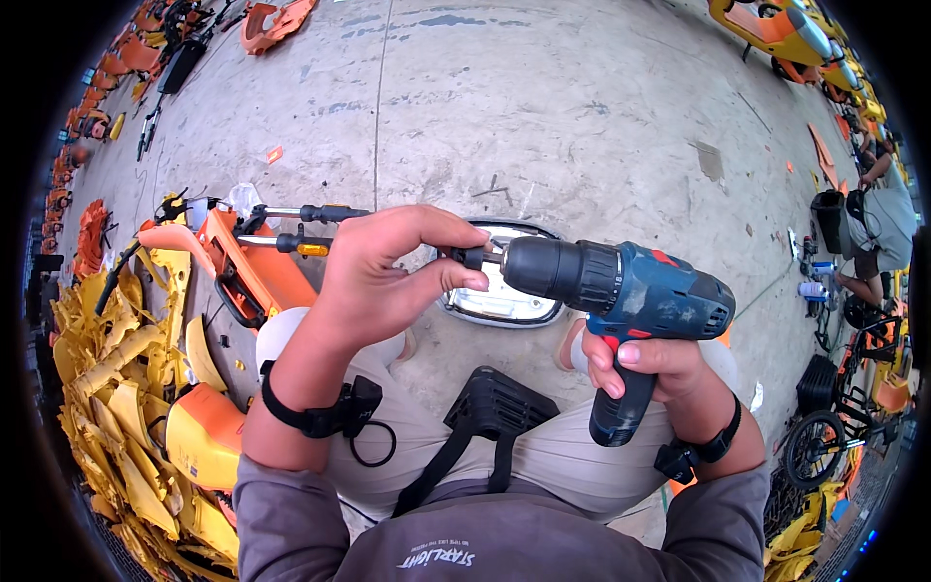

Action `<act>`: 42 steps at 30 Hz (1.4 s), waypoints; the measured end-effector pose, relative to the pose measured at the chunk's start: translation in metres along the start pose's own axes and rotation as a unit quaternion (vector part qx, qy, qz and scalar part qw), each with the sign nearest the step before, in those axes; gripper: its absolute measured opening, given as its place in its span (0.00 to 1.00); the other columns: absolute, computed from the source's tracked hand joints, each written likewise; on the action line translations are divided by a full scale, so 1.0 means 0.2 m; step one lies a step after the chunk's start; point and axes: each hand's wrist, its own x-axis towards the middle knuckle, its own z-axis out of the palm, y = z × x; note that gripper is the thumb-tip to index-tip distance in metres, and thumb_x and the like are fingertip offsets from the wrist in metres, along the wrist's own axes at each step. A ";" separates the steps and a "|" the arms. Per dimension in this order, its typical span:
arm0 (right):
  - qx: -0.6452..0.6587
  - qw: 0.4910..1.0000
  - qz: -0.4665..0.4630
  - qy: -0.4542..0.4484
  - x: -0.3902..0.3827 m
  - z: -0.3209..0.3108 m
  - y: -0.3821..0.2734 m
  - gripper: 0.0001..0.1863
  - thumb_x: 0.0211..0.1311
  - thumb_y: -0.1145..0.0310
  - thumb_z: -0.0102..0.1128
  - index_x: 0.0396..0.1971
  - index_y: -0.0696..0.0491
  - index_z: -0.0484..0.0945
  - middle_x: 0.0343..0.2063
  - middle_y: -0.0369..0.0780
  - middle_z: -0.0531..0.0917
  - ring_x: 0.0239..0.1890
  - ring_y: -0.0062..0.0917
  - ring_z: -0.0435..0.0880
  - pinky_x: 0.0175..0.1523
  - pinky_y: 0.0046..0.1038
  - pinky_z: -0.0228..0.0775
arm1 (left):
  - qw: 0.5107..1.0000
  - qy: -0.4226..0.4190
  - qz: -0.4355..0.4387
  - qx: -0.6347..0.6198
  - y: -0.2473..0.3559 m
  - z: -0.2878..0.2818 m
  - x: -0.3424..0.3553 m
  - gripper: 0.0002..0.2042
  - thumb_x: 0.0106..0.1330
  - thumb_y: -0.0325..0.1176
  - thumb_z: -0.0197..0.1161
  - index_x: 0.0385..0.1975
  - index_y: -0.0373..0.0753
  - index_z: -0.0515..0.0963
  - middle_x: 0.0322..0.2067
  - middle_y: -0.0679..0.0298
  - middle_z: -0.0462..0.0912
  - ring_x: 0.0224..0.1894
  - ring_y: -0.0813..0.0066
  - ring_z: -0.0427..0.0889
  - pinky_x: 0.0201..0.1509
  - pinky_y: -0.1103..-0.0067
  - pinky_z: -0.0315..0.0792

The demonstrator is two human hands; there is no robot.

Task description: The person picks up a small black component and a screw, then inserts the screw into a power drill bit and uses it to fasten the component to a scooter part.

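My right hand (659,364) is wrapped round the handle of a dark blue cordless drill (669,291) with red accents. Its black chuck points left, and a short metal bit shows at the tip. At the end of that bit, my left hand (378,281) pinches a small black cylindrical piece (467,257) between thumb and fingertips. What the piece is exactly cannot be made out. Below the chuck, on the floor between my feet, sits an oval white-lined housing (514,303) with a dark rim, partly hidden by the drill and my left hand.
A heap of yellow plastic panels (116,398) lies to the left. Beside it are an orange body part (276,276) and screwdriver-like tools (291,242) with black-and-yellow handles. A black slotted piece with straps (499,403) rests over my lap. At right, another person (884,218) crouches near a wheel (813,448).
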 end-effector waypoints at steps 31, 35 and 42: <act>-0.017 0.999 0.017 -0.031 0.00 -0.02 0.03 0.32 0.56 0.67 0.67 0.59 0.64 0.68 0.27 0.39 0.79 0.20 0.22 0.80 0.30 0.26 0.74 | 0.999 0.014 0.028 0.021 0.06 -0.01 0.00 0.14 0.48 0.26 0.78 0.34 0.31 0.82 0.33 0.55 0.87 0.35 0.67 0.86 0.41 0.77 0.78; -0.012 0.999 0.020 -0.035 0.00 -0.01 0.03 0.32 0.56 0.67 0.67 0.59 0.63 0.68 0.27 0.39 0.79 0.20 0.22 0.80 0.30 0.26 0.74 | 0.999 0.013 0.033 0.015 0.07 -0.01 0.01 0.14 0.48 0.25 0.78 0.34 0.31 0.82 0.33 0.54 0.87 0.35 0.67 0.86 0.40 0.77 0.78; -0.016 0.999 0.026 -0.030 -0.01 -0.02 0.04 0.34 0.56 0.67 0.68 0.61 0.64 0.67 0.27 0.39 0.79 0.20 0.22 0.80 0.29 0.26 0.74 | 0.999 0.014 0.041 0.009 0.06 0.00 0.00 0.15 0.48 0.26 0.79 0.34 0.31 0.82 0.32 0.55 0.86 0.33 0.67 0.86 0.39 0.77 0.77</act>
